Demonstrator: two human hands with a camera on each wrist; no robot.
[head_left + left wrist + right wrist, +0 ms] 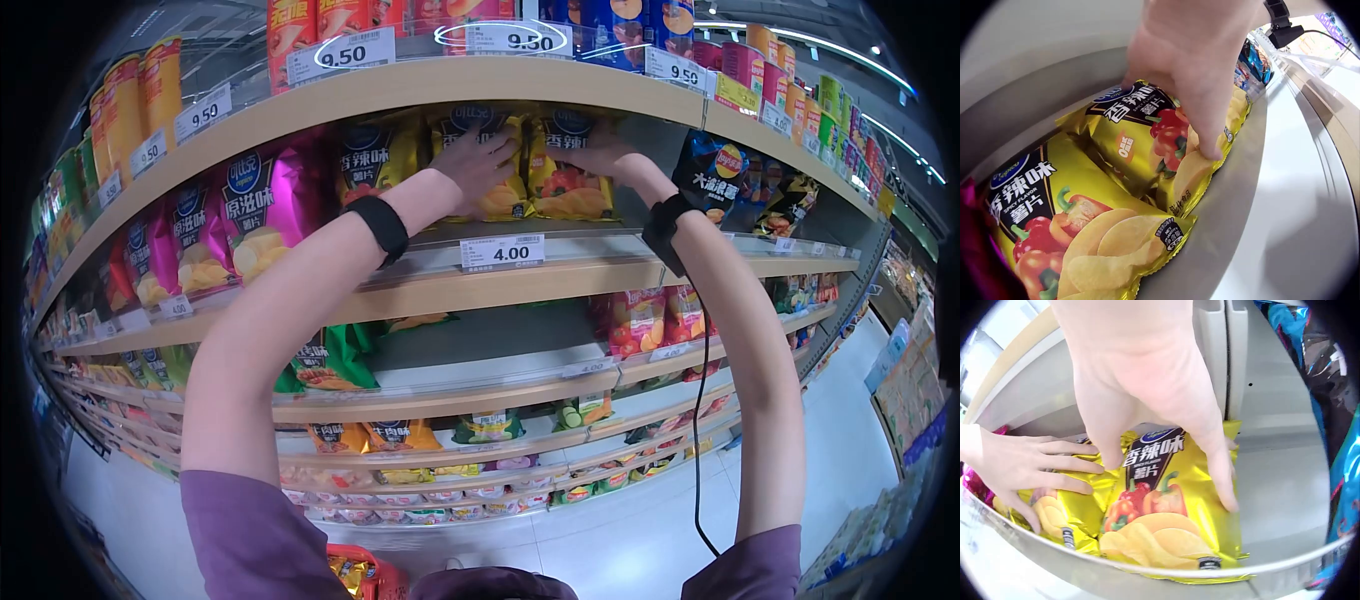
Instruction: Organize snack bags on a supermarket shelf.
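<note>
Two yellow bags of spicy potato chips stand side by side on the shelf under my hands. My left hand (478, 165) lies with spread, straight fingers across the left one, a chip bag (1138, 140) printed with red peppers. On the right one, another yellow chip bag (1160, 506), rests my right hand (600, 155). Its thumb touches the bag's upper left part and a long straight finger runs down the right side. Left of both, a third yellow chip bag (1085, 231) leans in the row, untouched.
Pink chip bags (255, 205) fill the shelf's left part; a dark blue bag (715, 175) stands to the right. A price tag (502, 252) sits on the front edge. Canned chips (160, 85) line the shelf above. A red basket (385, 575) is below me. A black cable (700, 420) hangs from my right wrist.
</note>
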